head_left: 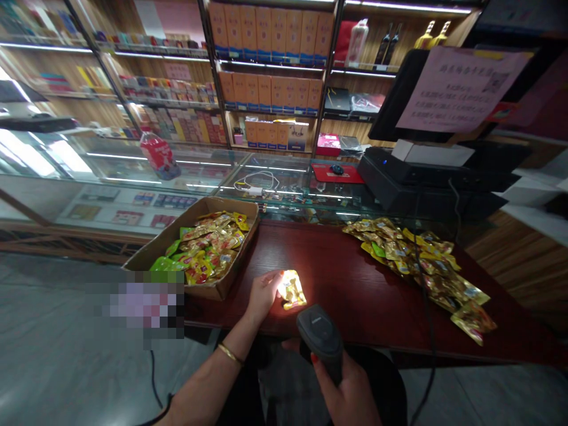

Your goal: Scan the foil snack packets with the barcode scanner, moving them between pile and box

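Filling a box [216, 290] are packets [213, 242]. The left hand [263, 294] pinches one pouch [293, 290], long axis pointing forward; the right hand [348, 387] grips a scanner [322, 332].

Two bare hands [265, 291], one dark-grey plastic barcode scanner [326, 337], one brightly lit gold foil packet [293, 291], two piles of packets [410, 254] too jumbled to count, one brown cardboard box [245, 207] and one red mouse mat [322, 173] are showing
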### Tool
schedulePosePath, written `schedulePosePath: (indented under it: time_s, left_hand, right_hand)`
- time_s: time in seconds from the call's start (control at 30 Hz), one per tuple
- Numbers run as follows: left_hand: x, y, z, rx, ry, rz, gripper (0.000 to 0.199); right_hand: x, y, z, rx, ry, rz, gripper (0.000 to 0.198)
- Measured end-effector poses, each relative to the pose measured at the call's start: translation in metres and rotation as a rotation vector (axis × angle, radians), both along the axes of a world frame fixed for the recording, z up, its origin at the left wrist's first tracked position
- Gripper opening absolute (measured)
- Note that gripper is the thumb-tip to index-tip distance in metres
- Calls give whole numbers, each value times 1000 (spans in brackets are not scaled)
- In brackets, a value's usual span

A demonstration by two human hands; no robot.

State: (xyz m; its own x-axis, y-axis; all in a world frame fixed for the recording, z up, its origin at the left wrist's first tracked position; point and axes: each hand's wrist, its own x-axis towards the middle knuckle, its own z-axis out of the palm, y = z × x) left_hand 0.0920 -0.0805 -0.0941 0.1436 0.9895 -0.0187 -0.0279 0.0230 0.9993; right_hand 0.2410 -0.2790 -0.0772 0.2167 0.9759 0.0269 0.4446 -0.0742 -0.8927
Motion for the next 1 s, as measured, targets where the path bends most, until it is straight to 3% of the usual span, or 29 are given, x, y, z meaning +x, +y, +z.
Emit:
schedulePosePath:
  time_s: [0.43,0.67,0.87,1.0]
  left_hand:
    - [5,-1,5,-61,-27,-13,34]
    - [6,-4,6,-79,-54,-26,31]
    - [2,-1,2,17,-36,-93,34]
    - [3,0,-4,-23,-80,-11,37]
  right_hand:
    - [-15,26,2,-47,27,-14,40]
    - [-16,30,-3,9,-5,-14,27]
    - [-15,34,-3,46,-23,-21,29]
    - [-16,29,-1,65,-16,-53,34]
